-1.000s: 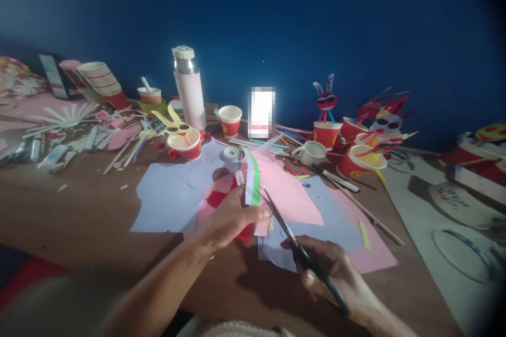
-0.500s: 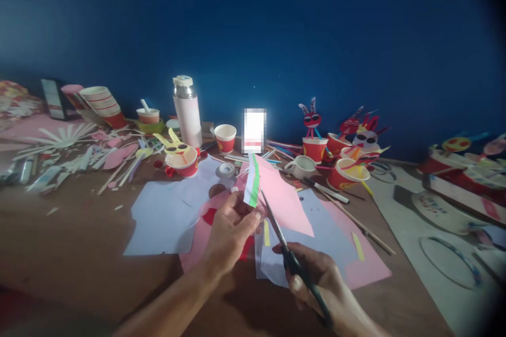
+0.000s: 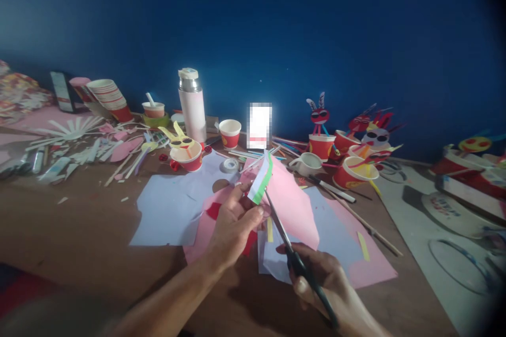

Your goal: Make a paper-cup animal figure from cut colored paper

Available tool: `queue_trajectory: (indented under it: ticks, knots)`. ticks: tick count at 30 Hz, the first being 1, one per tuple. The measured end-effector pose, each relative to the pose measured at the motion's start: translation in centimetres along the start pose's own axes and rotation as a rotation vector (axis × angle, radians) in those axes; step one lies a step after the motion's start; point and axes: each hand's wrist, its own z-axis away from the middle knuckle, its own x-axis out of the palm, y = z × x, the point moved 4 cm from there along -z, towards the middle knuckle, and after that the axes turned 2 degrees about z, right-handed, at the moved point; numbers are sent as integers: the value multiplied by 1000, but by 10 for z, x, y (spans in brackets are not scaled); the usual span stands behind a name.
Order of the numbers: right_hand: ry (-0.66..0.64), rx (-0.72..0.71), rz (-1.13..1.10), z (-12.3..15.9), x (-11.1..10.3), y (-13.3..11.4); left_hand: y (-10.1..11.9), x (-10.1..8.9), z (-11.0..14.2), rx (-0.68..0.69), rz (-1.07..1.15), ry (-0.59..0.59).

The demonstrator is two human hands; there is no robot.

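Between the fingers of my left hand (image 3: 233, 226) is a white paper strip (image 3: 259, 181) with a green edge, tilted up and away from me. My right hand (image 3: 320, 274) is wrapped round the black handles of a pair of scissors (image 3: 294, 258). The blades point up and forward, and their tips reach the green edge of the strip; whether they touch it I cannot tell. Below and behind lie a pink paper sheet (image 3: 294, 195) and a pale blue paper sheet (image 3: 164, 210). A roll of tape (image 3: 230, 165) sits just beyond my left hand.
A pink-and-silver thermos (image 3: 192, 110) and a red paper cup (image 3: 230, 134) stand at the back. Cups with paper figures (image 3: 321, 139) are on the right, near a white mug (image 3: 307, 164). Paper scraps (image 3: 126, 147) and stacked cups (image 3: 110, 100) fill the left. A marker (image 3: 336, 189) lies at right.
The view has shifted slightly, so the table things appear further right. The strip leans more to the right, with the scissor tips still beside its green edge. Both hands keep their grips.
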Motion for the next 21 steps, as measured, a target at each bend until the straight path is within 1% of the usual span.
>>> queue_trajectory:
  ticks: [4, 8, 13, 18, 21]
  knots:
    - [44, 20, 18, 2, -2, 2, 0, 0, -2, 5, -7, -9]
    - [17, 31, 18, 4, 1, -3, 1, 0, -4, 15, -6, -16]
    - [59, 55, 0, 6, 0, -6, 2, 0, -4, -3, -25, -14]
    - [-10, 69, 24, 5, 0, -3, 4, -2, -3, -33, -64, -22]
    - [29, 70, 40, 6, -2, -5, 5, -2, -3, -46, -61, -31]
